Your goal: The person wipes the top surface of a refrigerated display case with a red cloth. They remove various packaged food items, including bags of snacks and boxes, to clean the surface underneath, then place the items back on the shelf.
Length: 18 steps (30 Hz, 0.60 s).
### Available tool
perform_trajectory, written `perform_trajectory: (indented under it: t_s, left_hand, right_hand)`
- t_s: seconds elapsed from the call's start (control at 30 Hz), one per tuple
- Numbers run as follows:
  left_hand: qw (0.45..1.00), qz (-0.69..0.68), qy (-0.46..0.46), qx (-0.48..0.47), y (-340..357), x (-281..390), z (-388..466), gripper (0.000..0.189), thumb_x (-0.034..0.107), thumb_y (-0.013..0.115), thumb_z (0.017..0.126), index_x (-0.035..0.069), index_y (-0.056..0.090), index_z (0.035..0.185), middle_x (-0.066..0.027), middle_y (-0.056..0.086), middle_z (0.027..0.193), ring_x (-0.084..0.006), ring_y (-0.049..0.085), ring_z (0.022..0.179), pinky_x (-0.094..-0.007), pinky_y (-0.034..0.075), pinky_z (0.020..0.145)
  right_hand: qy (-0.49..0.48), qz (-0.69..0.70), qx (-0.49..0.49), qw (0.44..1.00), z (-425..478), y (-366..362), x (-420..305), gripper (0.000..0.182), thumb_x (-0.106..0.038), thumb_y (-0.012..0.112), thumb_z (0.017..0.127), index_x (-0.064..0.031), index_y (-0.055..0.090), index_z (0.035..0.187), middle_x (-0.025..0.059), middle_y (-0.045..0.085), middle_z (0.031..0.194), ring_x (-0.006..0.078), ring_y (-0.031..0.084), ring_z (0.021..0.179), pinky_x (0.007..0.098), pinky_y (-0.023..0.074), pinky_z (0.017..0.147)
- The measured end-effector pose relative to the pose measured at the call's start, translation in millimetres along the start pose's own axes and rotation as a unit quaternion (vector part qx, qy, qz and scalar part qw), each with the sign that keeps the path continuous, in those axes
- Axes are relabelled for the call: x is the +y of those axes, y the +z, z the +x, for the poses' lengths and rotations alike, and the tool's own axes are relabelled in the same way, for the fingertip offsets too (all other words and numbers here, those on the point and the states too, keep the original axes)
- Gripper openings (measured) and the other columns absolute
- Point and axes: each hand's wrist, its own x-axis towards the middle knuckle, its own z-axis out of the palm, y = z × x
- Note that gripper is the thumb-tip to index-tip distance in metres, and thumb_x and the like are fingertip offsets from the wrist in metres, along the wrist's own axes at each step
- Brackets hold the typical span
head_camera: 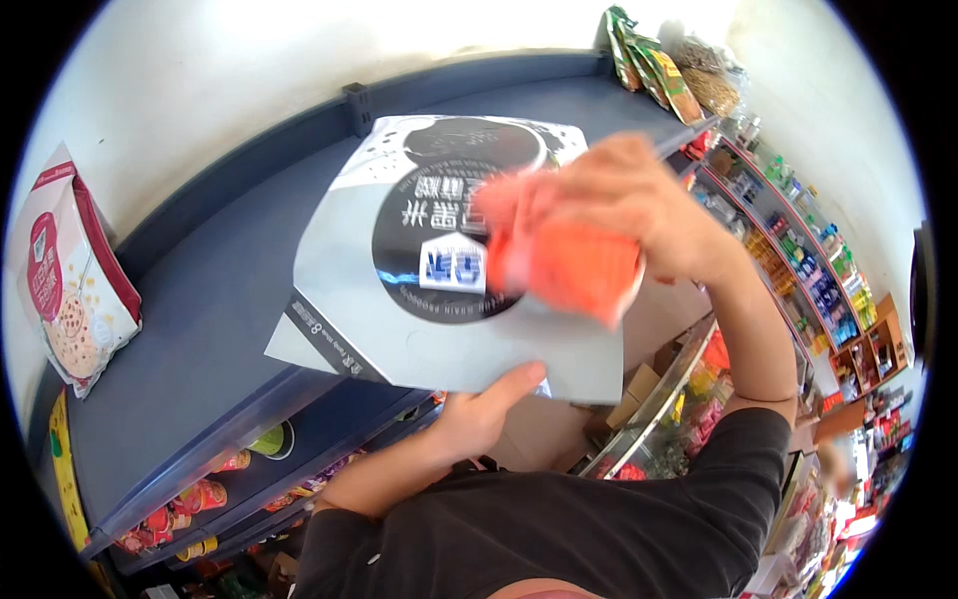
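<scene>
A large grey, black and white food pouch (pixel 352 262) is held tilted in front of me, its printed face turned up towards the camera. My left hand (pixel 479 419) grips its near edge, the thumb lying on top and the fingers hidden beneath. In my right hand (pixel 636 202) is a crumpled red-orange cloth (pixel 569 254), blurred by motion, over the right half of the pouch. The cloth covers part of the printed black circle; whether it presses on the surface I cannot tell. Behind and below the pouch runs a dark blue-grey metal shelf (pixel 202 247).
A pink and white food pouch (pixel 75 284) stands at the shelf's left end. Green packets (pixel 651 67) and clear bags of dry goods (pixel 703 75) are at its far right. Instant noodle cups (pixel 198 496) fill a lower shelf. A glass display case (pixel 658 419) stands to the right.
</scene>
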Motion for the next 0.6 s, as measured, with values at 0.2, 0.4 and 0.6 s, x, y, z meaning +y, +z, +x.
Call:
perform_trajectory:
  t_s: [0.2, 0.4, 0.6]
  left_hand:
    - [0.996, 0.05, 0.001, -0.068, -8, -3, 8, 0.032, 0.011, 0.061, 0.1, -0.002, 0.061, 0.13, -0.0105, 0.067, 0.124, -0.0193, 0.063, 0.112, -0.0338, 0.049, 0.097]
    - [0.978, 0.1, 0.056, -0.174, 2, -40, 51, 0.041, 0.032, 0.06, 0.102, 0.002, 0.061, 0.13, -0.0109, 0.068, 0.12, -0.0206, 0.064, 0.105, -0.0337, 0.05, 0.091]
    - [0.904, 0.162, -0.184, -0.35, 5, -59, 54, 0.055, 0.035, 0.056, 0.103, -0.002, 0.05, 0.143, -0.0192, 0.051, 0.147, -0.0252, 0.047, 0.135, -0.0323, 0.038, 0.111]
  right_hand:
    - [0.222, -0.246, -0.18, 0.926, -55, 33, 172, 0.052, -0.001, 0.069, 0.078, -0.0238, 0.072, 0.124, -0.004, 0.066, 0.132, 0.0228, 0.056, 0.114, 0.0452, 0.0409, 0.094]
    - [0.171, -0.215, -0.036, 0.961, 52, 1, 160, 0.058, 0.005, 0.068, 0.071, -0.0174, 0.071, 0.125, 0.0052, 0.07, 0.125, 0.0271, 0.059, 0.114, 0.0448, 0.0447, 0.098]
    - [-0.119, 0.027, -0.018, 0.992, 162, 7, 39, 0.056, -0.009, 0.072, 0.071, -0.0076, 0.067, 0.127, 0.0124, 0.065, 0.133, 0.031, 0.059, 0.103, 0.0408, 0.0464, 0.096]
